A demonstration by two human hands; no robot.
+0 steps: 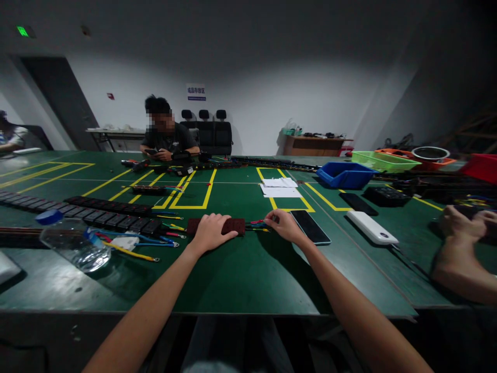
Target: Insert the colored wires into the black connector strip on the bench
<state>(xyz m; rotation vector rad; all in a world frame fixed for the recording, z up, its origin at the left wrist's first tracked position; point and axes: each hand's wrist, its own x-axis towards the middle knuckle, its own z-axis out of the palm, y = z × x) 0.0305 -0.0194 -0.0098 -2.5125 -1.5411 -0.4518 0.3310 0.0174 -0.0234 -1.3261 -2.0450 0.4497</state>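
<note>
A flat brown block (pixel 234 226) was clasped by the left hand (pixel 212 232); thin coloured wires (pixel 257 223) were pinched in the right hand (pixel 284 225) grip.

We saw a matt brown block (pixel 234 226) under our left hand (pixel 212 231), a green tabletop (pixel 248 274) with a dull sheen, a clear glossy plastic bottle (pixel 73 247), a glassy black phone (pixel 310 227) and matt white paper (pixel 280 187).

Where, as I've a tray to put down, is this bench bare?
Bare: the near table strip between water bottle and phone, short of the left hand on the brown block. Crowded: black modules and loose wires left; power bank, co-worker's hands right.
</note>
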